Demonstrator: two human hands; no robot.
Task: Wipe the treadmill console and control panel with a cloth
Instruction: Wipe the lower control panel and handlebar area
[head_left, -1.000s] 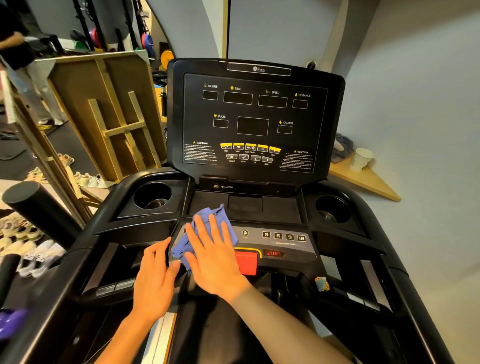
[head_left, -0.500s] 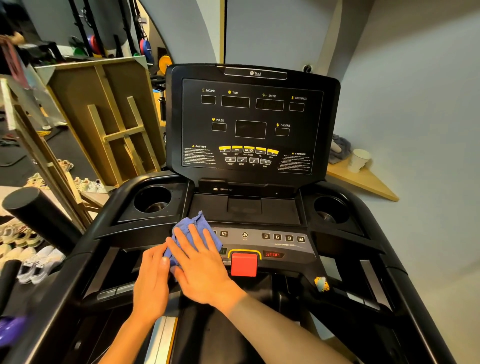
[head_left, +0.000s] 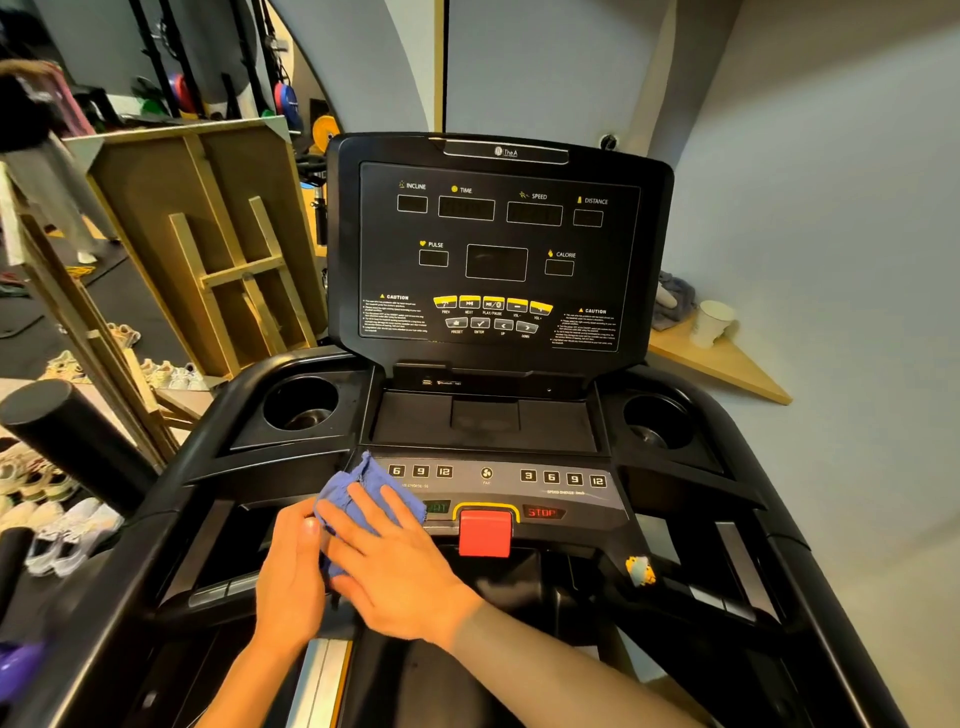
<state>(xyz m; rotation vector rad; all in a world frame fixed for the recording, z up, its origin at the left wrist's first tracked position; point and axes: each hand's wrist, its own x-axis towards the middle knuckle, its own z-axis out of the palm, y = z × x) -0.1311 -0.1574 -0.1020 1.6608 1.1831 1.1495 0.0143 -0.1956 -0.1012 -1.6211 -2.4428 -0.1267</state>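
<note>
While the right hand (head_left: 395, 566) lies flat, fingers spread, on a crumpled blue cloth (head_left: 363, 499), it presses that cloth against the left end of the grey lower control panel (head_left: 519, 488) of the black treadmill. The left hand (head_left: 291, 577) rests just beside it on the panel's left edge, fingers loosely curled and thumb touching the cloth's near-left corner; whether it grips the fabric cannot be told. The cloth covers the leftmost key of the left button row, leaving the keys marked 6, 9 and 12 exposed; a fan symbol sits at the panel's centre and a second row marked 3, 6, 9, 12 lies to the right. A red rectangular safety key (head_left: 484, 532) with a yellow surround stands just right of the right hand, apart from it, beside a red-lettered STOP label (head_left: 542, 513). Behind the panel lies a shallow black tray (head_left: 485, 418), flanked by a round cup holder on the left (head_left: 301, 405) and another on the right (head_left: 657, 421). Above the tray rises the upright black display console (head_left: 498, 249), its windows dark, labelled INCLINE, TIME, SPEED, DISTANCE, PULSE and CALORIE, with a row of yellow buttons (head_left: 492, 304) beneath. A white paper cup (head_left: 712, 323) stands on a wooden corner shelf (head_left: 727, 364) at right.
</note>
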